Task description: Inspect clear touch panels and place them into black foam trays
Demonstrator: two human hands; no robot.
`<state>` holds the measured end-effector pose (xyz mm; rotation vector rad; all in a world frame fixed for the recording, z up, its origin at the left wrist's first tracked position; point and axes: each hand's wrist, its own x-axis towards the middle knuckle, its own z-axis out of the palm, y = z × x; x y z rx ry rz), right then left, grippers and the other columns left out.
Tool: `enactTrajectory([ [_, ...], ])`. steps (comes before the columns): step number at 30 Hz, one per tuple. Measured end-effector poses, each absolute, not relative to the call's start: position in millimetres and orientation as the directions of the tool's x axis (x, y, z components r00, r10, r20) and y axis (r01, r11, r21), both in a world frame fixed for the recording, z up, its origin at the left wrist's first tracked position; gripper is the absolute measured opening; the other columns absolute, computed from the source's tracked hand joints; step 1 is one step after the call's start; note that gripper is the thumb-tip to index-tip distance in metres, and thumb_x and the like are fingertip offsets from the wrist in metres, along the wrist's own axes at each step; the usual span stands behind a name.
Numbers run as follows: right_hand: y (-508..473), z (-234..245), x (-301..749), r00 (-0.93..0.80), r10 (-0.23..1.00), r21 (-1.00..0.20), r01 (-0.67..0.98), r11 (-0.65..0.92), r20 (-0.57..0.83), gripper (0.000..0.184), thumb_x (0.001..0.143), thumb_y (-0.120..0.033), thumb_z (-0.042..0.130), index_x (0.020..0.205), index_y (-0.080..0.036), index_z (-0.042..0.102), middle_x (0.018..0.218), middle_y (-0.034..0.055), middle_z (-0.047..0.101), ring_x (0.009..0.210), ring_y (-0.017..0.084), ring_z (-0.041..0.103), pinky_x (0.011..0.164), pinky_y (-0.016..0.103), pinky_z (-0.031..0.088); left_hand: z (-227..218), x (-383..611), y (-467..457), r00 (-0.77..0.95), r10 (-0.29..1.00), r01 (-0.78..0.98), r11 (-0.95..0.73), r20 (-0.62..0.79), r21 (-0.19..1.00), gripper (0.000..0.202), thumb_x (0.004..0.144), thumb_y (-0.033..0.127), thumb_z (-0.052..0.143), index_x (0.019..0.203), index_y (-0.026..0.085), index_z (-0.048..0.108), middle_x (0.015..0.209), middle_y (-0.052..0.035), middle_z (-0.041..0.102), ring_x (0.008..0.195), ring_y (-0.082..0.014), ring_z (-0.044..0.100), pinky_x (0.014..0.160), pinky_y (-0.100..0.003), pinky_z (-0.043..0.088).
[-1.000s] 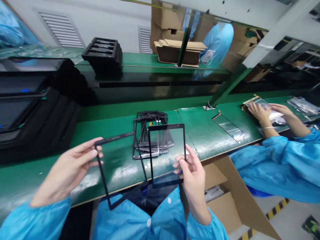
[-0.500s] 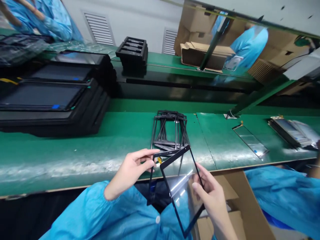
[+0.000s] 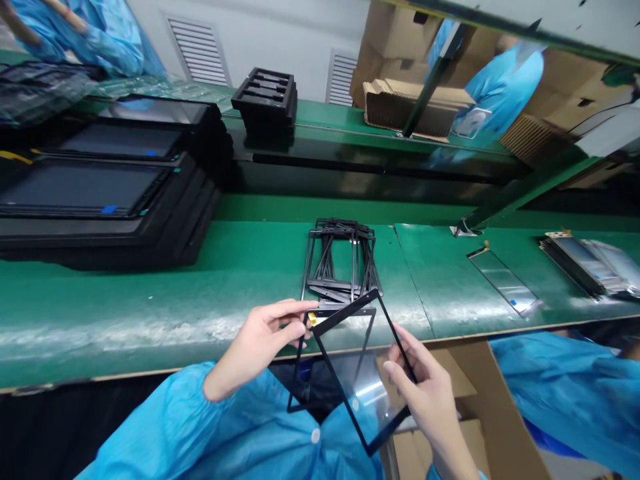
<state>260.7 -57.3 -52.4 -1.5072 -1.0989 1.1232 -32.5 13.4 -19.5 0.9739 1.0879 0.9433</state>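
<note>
My right hand (image 3: pixel 417 373) grips the right edge of a clear glass touch panel (image 3: pixel 367 373) with a black border. It is tilted above my lap. Between the thumb and fingers of my left hand (image 3: pixel 267 343) is the upper left corner of a thin black frame (image 3: pixel 296 373). The panel overlaps part of this frame, and a yellow flex tab (image 3: pixel 313 319) shows beside the panel's upper left corner. Just beyond, a pile of black frames (image 3: pixel 343 260) lies loosely stacked on the green bench (image 3: pixel 240 293).
Stacked black trays with screens (image 3: pixel 85 190) stand at left. To the right lie a single glass panel (image 3: pixel 505 283) and a stack of panels (image 3: pixel 585 263). A cardboard box (image 3: pixel 505 407) sits below the bench edge, beside a co-worker's blue sleeve (image 3: pixel 570 393). A green post (image 3: pixel 525 190) rises behind.
The glass panel has shifted slightly left and up, nearer the black frame. That frame has turned, so its top bar and opening show more. Both hands keep their hold.
</note>
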Motion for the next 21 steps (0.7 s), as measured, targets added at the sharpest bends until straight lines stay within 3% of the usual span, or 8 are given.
enactTrajectory([
  [5,-57.4,-53.3,268.5,0.168,0.974,-0.972,0.148,-0.180,-0.155,0.056,0.087,-0.039,0.083,0.141,-0.026,0.070,0.092,0.0058,0.075,0.075,0.018,0.066,0.070,0.027,0.058,-20.2,-30.8,10.8,0.188,0.939,-0.185,0.322,-0.288,0.929,0.044,0.078,0.026,0.088,0.122,0.031,0.083,0.086,-0.0031,0.073,0.074,-0.0173,0.072,0.065,-0.024,0.061],
  [9,-61.2,-58.0,253.4,0.216,0.964,-0.980,0.085,-0.180,-0.158,0.059,0.087,-0.037,0.083,0.143,-0.027,0.068,0.093,0.0051,0.072,0.078,0.018,0.067,0.070,0.028,0.058,-27.7,-27.5,6.6,0.197,0.943,-0.165,0.302,-0.269,0.939,0.037,0.083,0.029,0.085,0.120,0.026,0.084,0.089,-0.0065,0.077,0.076,-0.0193,0.073,0.066,-0.026,0.062],
  [14,-65.6,-61.6,227.3,0.279,0.945,-0.984,0.015,-0.180,-0.168,0.063,0.083,-0.032,0.085,0.143,-0.028,0.067,0.094,0.0019,0.069,0.075,0.016,0.064,0.069,0.027,0.056,-40.2,-23.1,3.0,0.157,0.939,-0.275,0.340,-0.307,0.899,0.046,0.084,0.036,0.086,0.128,0.025,0.079,0.090,-0.0067,0.078,0.077,-0.0206,0.073,0.068,-0.029,0.064],
  [21,-68.9,-60.1,211.7,0.301,0.926,-0.972,-0.008,-0.235,-0.226,0.067,0.085,-0.042,0.084,0.147,-0.025,0.063,0.094,0.0021,0.069,0.073,0.016,0.061,0.060,0.026,0.052,-43.8,-20.4,3.1,0.109,0.945,-0.360,0.327,-0.309,0.874,0.048,0.081,0.037,0.089,0.126,0.025,0.081,0.085,-0.0052,0.074,0.076,-0.0187,0.070,0.065,-0.028,0.064],
])
